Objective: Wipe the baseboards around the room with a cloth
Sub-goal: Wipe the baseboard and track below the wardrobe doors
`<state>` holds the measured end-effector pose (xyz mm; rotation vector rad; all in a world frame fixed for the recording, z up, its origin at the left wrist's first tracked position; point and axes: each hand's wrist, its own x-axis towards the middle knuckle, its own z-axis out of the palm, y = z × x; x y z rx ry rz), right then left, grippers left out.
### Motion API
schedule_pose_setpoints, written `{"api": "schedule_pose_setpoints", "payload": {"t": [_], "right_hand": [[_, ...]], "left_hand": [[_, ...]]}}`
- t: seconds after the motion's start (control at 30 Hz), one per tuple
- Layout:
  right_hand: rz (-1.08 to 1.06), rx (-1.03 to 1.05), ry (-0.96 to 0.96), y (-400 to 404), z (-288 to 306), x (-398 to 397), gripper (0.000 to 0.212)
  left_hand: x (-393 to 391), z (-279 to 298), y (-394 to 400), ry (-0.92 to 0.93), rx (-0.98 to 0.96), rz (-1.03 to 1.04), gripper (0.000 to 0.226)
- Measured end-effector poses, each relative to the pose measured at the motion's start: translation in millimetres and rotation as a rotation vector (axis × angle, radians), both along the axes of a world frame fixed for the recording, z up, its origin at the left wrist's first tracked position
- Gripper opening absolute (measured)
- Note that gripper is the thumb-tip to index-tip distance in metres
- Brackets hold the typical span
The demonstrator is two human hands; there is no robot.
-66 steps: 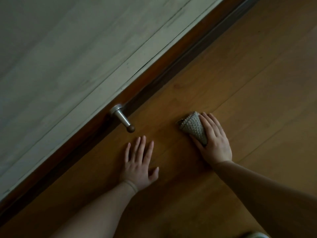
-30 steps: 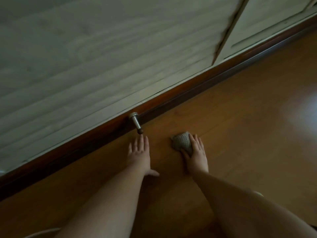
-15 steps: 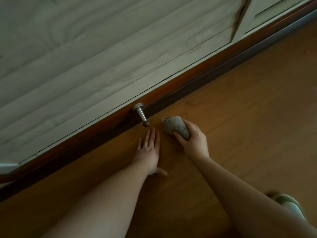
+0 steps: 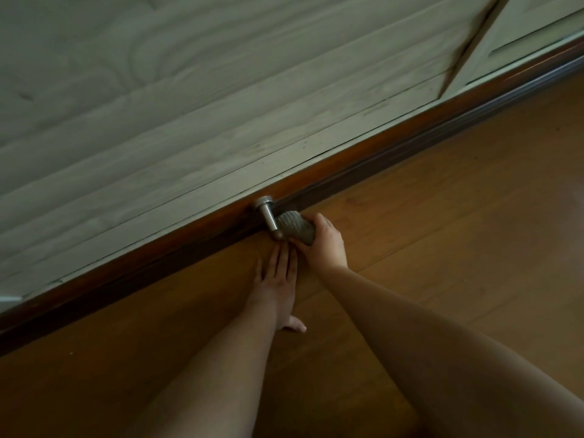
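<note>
Head view, dim and slightly blurred. Knitted grey cloth (image 4: 295,229) bunched into a roll, pressed against the dark brown baseboard (image 4: 363,165) where that met the wooden floor (image 4: 458,235), just right of a metal door stop (image 4: 268,216) and touching its rod. Held there by the right hand (image 4: 325,245), fingers curled round the roll's near end, thumb on top, grip closed firmly on the fabric. Textured weave visible on the cloth's upper side; far end tucked against the baseboard's lower moulding.

Left hand (image 4: 278,279) laid flat on the floor directly below the door stop, palm down, fingers together and straight, tips reaching nearly to the stop's rubber end and lying beside the right hand's knuckles; thumb splayed back toward the near edge of the floor. Nothing gripped by it, simply spread and bearing weight.

Both bare forearms stretched in from the bottom edge, the right one crossing from the lower right corner.

Door stop mounted on the baseboard by a round silver plate, rod angled out and down toward the floor.

Baseboard ran diagonally from the lower left up to the upper right corner, with a pale grey-green wood-grain wall panel (image 4: 189,105) above it. Dark vertical seam (image 4: 464,49) between panels seen toward the upper right. Floorboards warm orange-brown, plank joints faintly visible to the right.
</note>
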<state>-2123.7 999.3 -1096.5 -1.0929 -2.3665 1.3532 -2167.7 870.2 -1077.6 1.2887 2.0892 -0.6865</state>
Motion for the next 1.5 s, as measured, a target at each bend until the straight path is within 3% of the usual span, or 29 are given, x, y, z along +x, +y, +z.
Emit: {"api": "schedule_pose_setpoints", "payload": {"t": [0.37,0.67,0.93,1.2,1.33,1.5], "right_hand": [[0.131,0.145,-0.046,82.7,9.6,20.9,0.046],[0.041,0.200,-0.119,144.8,14.3,43.3,0.047],[-0.318,0.160,-0.186,187.8,25.5,66.0,0.044],[-0.048,0.067,-0.060,83.6,32.9,47.2,0.049],[0.120,0.114,0.023,26.9,23.1,18.0,0.049],[0.152,0.140,0.055,19.7,25.1,1.0,0.049]], "left_hand": [[0.3,6.8,3.6,-0.063,-0.009,0.042,0.148],[0.8,1.8,2.2,-0.094,-0.010,0.065,0.149],[2.3,5.6,3.3,-0.084,-0.034,0.081,0.147],[1.1,5.0,7.6,-0.043,-0.064,0.053,0.149],[2.1,4.1,6.1,-0.034,-0.053,0.055,0.149],[2.0,4.1,3.3,-0.048,-0.021,0.055,0.150]]}}
